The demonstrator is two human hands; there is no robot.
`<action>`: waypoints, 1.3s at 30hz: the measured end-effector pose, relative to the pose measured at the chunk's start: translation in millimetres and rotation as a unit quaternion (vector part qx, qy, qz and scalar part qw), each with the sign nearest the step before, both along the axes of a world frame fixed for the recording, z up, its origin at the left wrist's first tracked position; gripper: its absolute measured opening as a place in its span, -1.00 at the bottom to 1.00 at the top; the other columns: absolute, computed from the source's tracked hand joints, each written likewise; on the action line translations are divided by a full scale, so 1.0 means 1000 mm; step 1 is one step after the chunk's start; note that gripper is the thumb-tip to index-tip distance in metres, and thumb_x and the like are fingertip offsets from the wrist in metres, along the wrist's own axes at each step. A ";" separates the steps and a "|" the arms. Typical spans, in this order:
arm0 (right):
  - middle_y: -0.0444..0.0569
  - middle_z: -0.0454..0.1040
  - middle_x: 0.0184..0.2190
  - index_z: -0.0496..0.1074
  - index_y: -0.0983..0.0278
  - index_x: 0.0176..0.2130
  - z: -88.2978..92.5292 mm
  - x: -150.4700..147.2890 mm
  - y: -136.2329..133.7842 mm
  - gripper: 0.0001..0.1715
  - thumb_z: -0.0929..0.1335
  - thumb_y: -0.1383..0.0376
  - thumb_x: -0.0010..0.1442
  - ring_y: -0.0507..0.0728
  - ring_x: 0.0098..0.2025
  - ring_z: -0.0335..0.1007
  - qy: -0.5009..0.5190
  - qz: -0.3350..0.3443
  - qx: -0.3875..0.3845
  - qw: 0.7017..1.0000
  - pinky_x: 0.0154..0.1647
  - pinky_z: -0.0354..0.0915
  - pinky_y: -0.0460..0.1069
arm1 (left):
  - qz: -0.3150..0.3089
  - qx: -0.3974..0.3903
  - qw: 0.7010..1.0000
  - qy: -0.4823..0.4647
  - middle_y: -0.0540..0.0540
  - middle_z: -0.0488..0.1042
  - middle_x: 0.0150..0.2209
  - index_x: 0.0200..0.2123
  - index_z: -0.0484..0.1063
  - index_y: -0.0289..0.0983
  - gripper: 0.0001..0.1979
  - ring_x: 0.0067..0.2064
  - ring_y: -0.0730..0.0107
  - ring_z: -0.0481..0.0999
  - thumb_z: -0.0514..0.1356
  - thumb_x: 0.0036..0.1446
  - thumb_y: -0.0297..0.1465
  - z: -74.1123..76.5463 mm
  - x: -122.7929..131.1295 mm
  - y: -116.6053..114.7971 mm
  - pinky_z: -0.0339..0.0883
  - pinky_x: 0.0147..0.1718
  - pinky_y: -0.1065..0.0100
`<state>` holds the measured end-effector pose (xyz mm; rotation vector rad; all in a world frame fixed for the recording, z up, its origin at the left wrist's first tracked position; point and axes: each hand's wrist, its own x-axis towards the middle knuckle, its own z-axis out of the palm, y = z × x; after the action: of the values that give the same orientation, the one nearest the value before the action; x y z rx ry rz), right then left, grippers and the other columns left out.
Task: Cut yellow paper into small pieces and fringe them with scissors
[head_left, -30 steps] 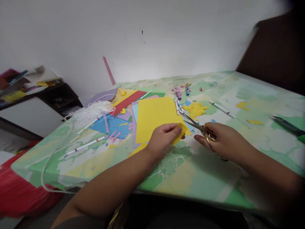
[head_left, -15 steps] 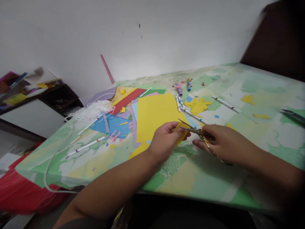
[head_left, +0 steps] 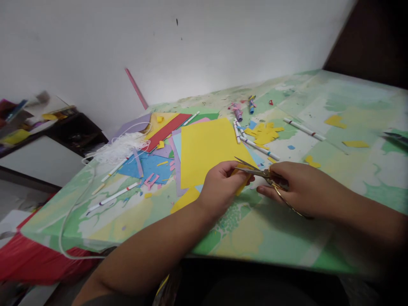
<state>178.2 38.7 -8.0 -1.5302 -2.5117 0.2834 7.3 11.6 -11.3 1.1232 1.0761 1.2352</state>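
Note:
My left hand pinches a small piece of yellow paper, partly hidden behind its fingers. In my right hand is a pair of scissors with gold-coloured handles. Its blades point left, a little apart, and lie at the top of the yellow piece by my left fingertips. Whether they touch the paper I cannot tell. Just beyond my left hand lies a large yellow sheet on top of other coloured sheets.
White markers and yellow cut scraps lie behind the scissors. White string, a red strip and a blue sheet are on the left. Two small decorated rolls stand near the back of the patterned tablecloth.
The camera view has shifted slightly, so the table appears a bit higher and turned. Both hands keep nearly the same hold; the scissors stay by the yellow piece.

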 end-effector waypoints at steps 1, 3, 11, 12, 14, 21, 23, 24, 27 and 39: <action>-0.07 0.31 -0.60 0.22 0.21 -0.56 0.000 0.000 0.000 -0.54 0.22 -0.11 0.00 0.06 -0.58 0.13 0.000 0.000 -0.001 1.000 -0.61 -0.04 -0.05 | 0.003 0.003 1.000 0.002 -0.01 0.47 -0.51 -0.45 0.46 -0.32 -0.91 -0.43 0.52 0.43 0.22 -0.06 -0.40 0.000 0.000 0.000 0.30 -0.36 0.43; -0.08 0.31 -0.61 0.24 0.21 -0.55 -0.001 0.000 0.000 -0.55 0.23 -0.10 0.00 0.06 -0.58 0.13 0.005 0.002 -0.002 1.000 -0.61 -0.04 -0.05 | 0.003 0.001 1.000 0.002 -0.01 0.47 -0.50 -0.44 0.46 -0.32 -0.90 -0.42 0.51 0.44 0.22 -0.06 -0.40 -0.001 0.000 0.000 0.30 -0.35 0.42; -0.10 0.29 -0.63 0.20 0.21 -0.58 -0.004 0.000 0.001 -0.53 0.23 -0.12 -0.01 0.04 -0.61 0.12 0.012 -0.002 -0.020 1.000 -0.62 -0.04 -0.05 | 0.002 0.011 1.000 0.027 0.00 0.46 -0.53 -0.47 0.45 -0.31 -0.92 -0.44 0.52 0.42 0.22 -0.07 -0.41 0.001 0.000 0.000 0.30 -0.35 0.42; -0.10 0.30 -0.63 0.21 0.21 -0.57 -0.004 0.000 0.001 -0.53 0.23 -0.13 -0.01 0.05 -0.60 0.13 0.010 -0.002 -0.022 1.000 -0.62 -0.03 -0.05 | 0.004 0.010 1.000 0.027 0.00 0.46 -0.53 -0.47 0.45 -0.32 -0.92 -0.45 0.52 0.42 0.23 -0.07 -0.41 0.001 0.000 0.000 0.30 -0.37 0.42; -0.10 0.30 -0.63 0.22 0.20 -0.56 -0.004 0.000 0.001 -0.52 0.22 -0.14 0.00 0.05 -0.59 0.14 0.008 0.001 -0.024 1.000 -0.61 -0.02 -0.05 | 0.008 0.003 1.000 0.025 0.01 0.46 -0.54 -0.46 0.45 -0.31 -0.92 -0.45 0.52 0.43 0.24 -0.09 -0.41 0.002 0.000 0.000 0.29 -0.39 0.43; -0.11 0.26 -0.67 0.19 0.21 -0.61 -0.004 0.000 0.001 -0.51 0.23 -0.13 -0.01 0.03 -0.63 0.11 0.009 0.006 -0.023 1.000 -0.63 -0.06 -0.05 | 0.017 -0.030 0.999 0.036 0.00 0.46 -0.55 -0.46 0.46 -0.32 -0.88 -0.47 0.50 0.44 0.26 -0.12 -0.38 0.004 -0.001 -0.001 0.31 -0.41 0.43; -0.11 0.26 -0.68 0.18 0.20 -0.62 -0.005 0.000 0.002 -0.50 0.23 -0.14 -0.02 0.04 -0.63 0.10 0.006 0.004 -0.021 1.000 -0.64 -0.07 -0.05 | 0.014 -0.032 0.999 0.031 0.01 0.45 -0.55 -0.47 0.46 -0.33 -0.89 -0.48 0.51 0.45 0.25 -0.11 -0.39 0.004 -0.002 -0.001 0.32 -0.42 0.43; -0.11 0.25 -0.68 0.17 0.20 -0.62 -0.005 0.000 0.002 -0.49 0.23 -0.15 -0.02 0.04 -0.64 0.10 0.003 0.003 -0.019 1.000 -0.64 -0.07 -0.05 | 0.013 -0.030 0.999 0.025 0.01 0.45 -0.54 -0.47 0.47 -0.33 -0.89 -0.48 0.51 0.45 0.25 -0.11 -0.39 0.004 -0.002 -0.001 0.33 -0.42 0.44; -0.12 0.25 -0.68 0.14 0.20 -0.63 -0.006 0.001 0.003 -0.46 0.21 -0.16 0.00 0.03 -0.64 0.08 -0.008 0.007 -0.007 1.000 -0.64 -0.07 -0.05 | 0.014 -0.024 1.000 -0.003 0.00 0.47 -0.49 -0.46 0.47 -0.32 -0.86 -0.46 0.52 0.46 0.26 -0.11 -0.36 0.001 -0.002 -0.001 0.34 -0.40 0.43; -0.11 0.24 -0.69 0.09 0.20 -0.63 -0.004 0.004 0.003 -0.44 0.18 -0.19 0.02 0.06 -0.65 0.08 -0.015 0.020 0.000 1.000 -0.66 -0.06 -0.04 | -0.001 -0.030 0.999 -0.016 0.01 0.46 -0.54 -0.46 0.48 -0.31 -0.84 -0.47 0.52 0.45 0.27 -0.10 -0.33 0.000 -0.005 0.000 0.32 -0.40 0.42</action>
<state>182.1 42.1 -11.6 -1.4957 -2.5687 0.2670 2.3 11.4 -11.0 1.0555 1.0815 1.2063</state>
